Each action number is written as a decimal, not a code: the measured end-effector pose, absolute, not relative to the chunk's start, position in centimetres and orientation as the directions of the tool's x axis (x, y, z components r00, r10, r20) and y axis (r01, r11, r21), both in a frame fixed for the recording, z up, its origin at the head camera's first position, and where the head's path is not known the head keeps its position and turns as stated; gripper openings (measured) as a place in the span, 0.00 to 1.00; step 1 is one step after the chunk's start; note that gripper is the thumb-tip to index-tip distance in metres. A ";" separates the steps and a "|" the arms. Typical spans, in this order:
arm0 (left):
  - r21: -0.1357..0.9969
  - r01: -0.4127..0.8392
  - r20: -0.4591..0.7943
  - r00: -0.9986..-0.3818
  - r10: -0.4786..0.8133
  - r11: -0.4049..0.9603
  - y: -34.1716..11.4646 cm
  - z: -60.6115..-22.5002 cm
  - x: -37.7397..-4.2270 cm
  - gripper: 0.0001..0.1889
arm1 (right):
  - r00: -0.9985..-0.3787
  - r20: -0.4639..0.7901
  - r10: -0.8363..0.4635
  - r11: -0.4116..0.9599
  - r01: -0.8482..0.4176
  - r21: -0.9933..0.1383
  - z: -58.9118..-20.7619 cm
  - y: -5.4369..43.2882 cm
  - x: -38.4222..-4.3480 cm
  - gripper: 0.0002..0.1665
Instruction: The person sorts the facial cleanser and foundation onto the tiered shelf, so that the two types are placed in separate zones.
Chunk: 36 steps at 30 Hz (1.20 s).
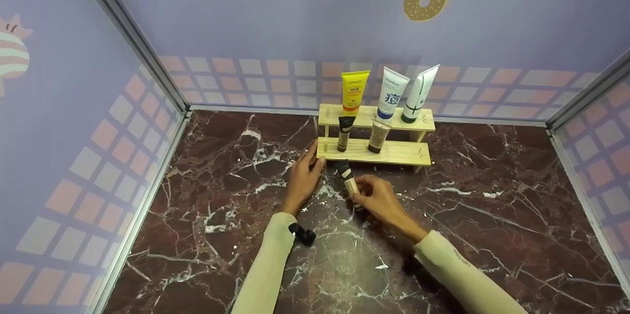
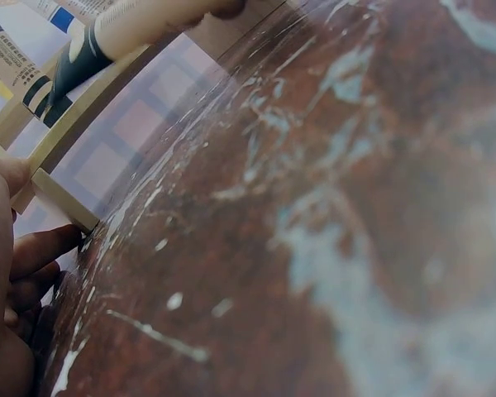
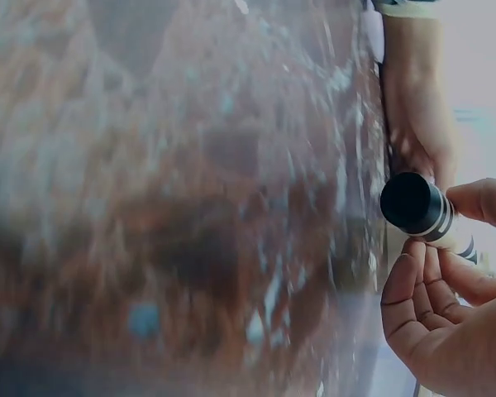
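Note:
My right hand (image 1: 381, 201) pinches a small beige cosmetic tube (image 1: 350, 183) with black ends between thumb and fingers. The tube tilts just in front of a two-tier wooden stand (image 1: 406, 152); its round black cap (image 3: 407, 203) faces the right wrist camera. At the stand's left end, my left hand (image 1: 302, 178) grips the lower tier, thumb at the front corner and fingers by the leg (image 2: 66, 201). On the lower tier stand a black-and-tan tube (image 1: 343, 139) and a brownish tube (image 1: 378, 138).
The upper tier bears a yellow tube (image 1: 355, 88), a white tube with blue print (image 1: 392, 91) and a white tube with a dark green cap (image 1: 420, 95). Beneath is a dark red marbled table (image 1: 231, 181). A patterned back wall (image 1: 315, 18) rises close behind the stand.

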<state>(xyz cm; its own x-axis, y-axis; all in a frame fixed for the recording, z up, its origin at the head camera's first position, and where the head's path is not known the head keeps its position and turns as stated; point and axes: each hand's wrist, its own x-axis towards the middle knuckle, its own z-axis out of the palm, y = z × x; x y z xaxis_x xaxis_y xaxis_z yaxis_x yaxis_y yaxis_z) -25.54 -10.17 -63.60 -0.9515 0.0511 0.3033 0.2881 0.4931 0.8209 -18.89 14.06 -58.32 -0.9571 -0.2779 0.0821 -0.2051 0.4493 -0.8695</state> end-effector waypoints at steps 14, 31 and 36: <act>0.817 0.274 0.298 -0.954 0.036 0.507 -10.5 -63.5 -25.5 0.32 | -0.987 0.090 -0.134 0.439 -0.141 -0.887 -57.3 17.8 -19.2 0.18; 0.793 0.304 0.327 -0.944 0.052 0.528 -10.2 -63.2 -25.4 0.33 | -0.995 0.089 -0.033 0.427 -0.095 -0.899 -56.4 21.7 -20.1 0.18; 0.780 0.303 0.329 -0.943 0.053 0.548 -9.9 -63.2 -25.3 0.32 | -0.998 0.062 -0.017 0.400 -0.064 -0.914 -56.0 22.7 -20.2 0.21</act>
<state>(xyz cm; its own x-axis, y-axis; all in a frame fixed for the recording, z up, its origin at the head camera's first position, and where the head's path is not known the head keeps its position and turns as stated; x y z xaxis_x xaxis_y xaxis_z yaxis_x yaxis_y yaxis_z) -25.31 -9.92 -63.20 -0.9428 0.0530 0.3291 0.3030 0.5476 0.7800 -20.23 22.74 -56.01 -0.9979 -0.0175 0.0624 -0.0642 0.3998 -0.9144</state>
